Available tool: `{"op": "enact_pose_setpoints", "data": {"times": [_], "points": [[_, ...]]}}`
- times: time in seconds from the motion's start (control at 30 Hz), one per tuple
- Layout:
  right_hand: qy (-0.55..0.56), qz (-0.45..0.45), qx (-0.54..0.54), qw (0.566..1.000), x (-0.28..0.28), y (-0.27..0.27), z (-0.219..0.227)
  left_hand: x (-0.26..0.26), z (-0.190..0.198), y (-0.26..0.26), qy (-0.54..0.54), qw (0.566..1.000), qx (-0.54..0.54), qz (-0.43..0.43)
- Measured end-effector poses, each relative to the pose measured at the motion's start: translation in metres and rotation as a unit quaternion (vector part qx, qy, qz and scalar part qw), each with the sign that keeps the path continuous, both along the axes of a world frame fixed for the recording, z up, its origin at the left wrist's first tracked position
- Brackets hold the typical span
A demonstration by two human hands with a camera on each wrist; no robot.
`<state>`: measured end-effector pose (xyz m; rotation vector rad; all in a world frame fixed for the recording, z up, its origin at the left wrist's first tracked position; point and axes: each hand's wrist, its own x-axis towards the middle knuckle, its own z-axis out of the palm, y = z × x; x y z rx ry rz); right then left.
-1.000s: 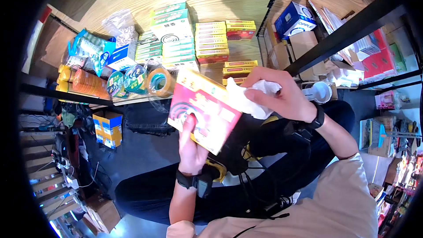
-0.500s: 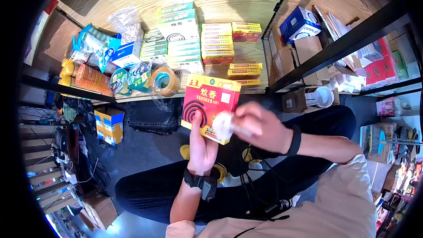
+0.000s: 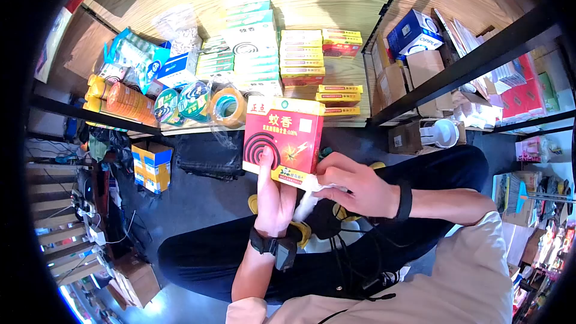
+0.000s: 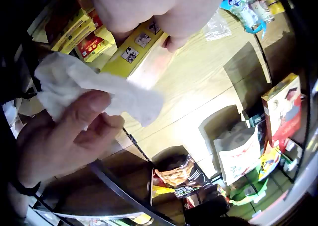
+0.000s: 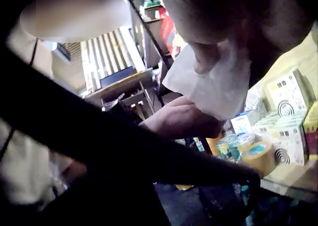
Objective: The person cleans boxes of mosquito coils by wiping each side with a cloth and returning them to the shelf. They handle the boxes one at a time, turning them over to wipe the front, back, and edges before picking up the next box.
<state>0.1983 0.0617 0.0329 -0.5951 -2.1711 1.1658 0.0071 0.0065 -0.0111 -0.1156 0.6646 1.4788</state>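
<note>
A red and yellow mosquito coil box (image 3: 288, 123) is held up in front of the shelf, its printed front facing me. My left hand (image 3: 275, 201) grips it from below, thumb across the printed black spiral. Beside the box's lower right corner, my right hand (image 3: 363, 191) pinches a crumpled white tissue (image 3: 307, 203), which hangs below the box's bottom edge. In the left wrist view, the tissue (image 4: 102, 84) overlaps the box's yellow side (image 4: 130, 52). The right wrist view shows the tissue (image 5: 221, 92) draped beneath the right hand's fingers.
On the wooden shelf stand stacked green and white coil boxes (image 3: 249, 63), stacked yellow coil boxes (image 3: 302, 63) and a tape roll (image 3: 228, 107). A black shelf bar (image 3: 462, 63) runs along the right. Below lie a blue and yellow carton (image 3: 152, 168) and a black bag (image 3: 207, 159).
The box has turned from a tilt to nearly upright. My right hand has brought the tissue down from the box's upper right, across its front, to the lower right corner.
</note>
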Motion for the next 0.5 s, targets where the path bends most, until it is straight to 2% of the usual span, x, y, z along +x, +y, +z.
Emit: {"op": "enact_pose_setpoints", "data": {"times": [0.03, 0.1, 0.13, 0.17, 0.23, 0.3, 0.33, 0.43, 0.5], "points": [[-0.002, -0.001, -0.042, 0.999, -0.002, -0.004, -0.001, -0.002, 0.001, -0.001, -0.014, 1.000, -0.010, -0.003], [-0.026, -0.054, -0.088, 0.994, -0.002, 0.007, 0.002, 0.005, 0.004, 0.000, 0.081, 0.996, 0.004, 0.030], [-0.042, -0.063, -0.160, 0.984, 0.001, 0.013, -0.002, 0.005, 0.003, 0.000, 0.109, 0.993, 0.019, 0.035], [0.038, -0.061, -0.281, 0.957, 0.001, 0.014, -0.012, 0.006, 0.004, 0.000, 0.108, 0.993, 0.020, 0.034], [0.044, -0.058, -0.383, 0.921, 0.003, 0.018, -0.014, 0.008, 0.006, -0.001, 0.143, 0.988, 0.033, 0.050], [0.050, -0.057, -0.387, 0.919, 0.002, 0.018, -0.008, 0.009, 0.005, -0.005, 0.149, 0.987, 0.040, 0.049], [0.056, -0.058, -0.390, 0.917, 0.002, 0.018, -0.005, 0.008, 0.004, -0.006, 0.160, 0.983, 0.076, 0.045], [0.031, -0.088, -0.268, 0.959, 0.012, 0.040, 0.006, 0.007, 0.022, -0.003, 0.190, 0.965, 0.172, 0.050], [0.079, -0.170, -0.303, 0.934, 0.016, 0.054, 0.027, -0.008, 0.028, -0.008, 0.179, 0.969, 0.168, 0.001]]}}
